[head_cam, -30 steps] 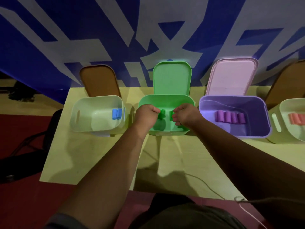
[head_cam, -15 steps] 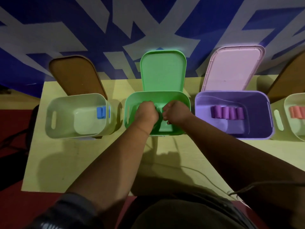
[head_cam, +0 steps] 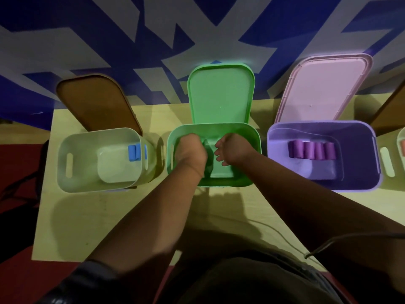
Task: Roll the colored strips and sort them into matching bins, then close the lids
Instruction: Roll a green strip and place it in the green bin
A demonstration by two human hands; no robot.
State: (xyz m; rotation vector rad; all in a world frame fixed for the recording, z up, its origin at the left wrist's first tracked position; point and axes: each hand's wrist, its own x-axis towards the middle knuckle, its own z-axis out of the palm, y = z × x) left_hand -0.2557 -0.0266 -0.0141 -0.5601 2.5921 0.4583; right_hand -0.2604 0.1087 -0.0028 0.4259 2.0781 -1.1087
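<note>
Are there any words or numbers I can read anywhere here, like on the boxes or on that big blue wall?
None: no text here can be read.
Blue wall: big white shapes that may be parts of huge letters, cut off by the picture's edges, not readable.
Green bin, purple bin, pale bin with the blue rolls: no label, brand or number shows.

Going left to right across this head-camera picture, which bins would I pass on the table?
Pale bin holding blue rolls → green bin → purple bin holding purple rolls → second pale bin, cut off at the edge.
</note>
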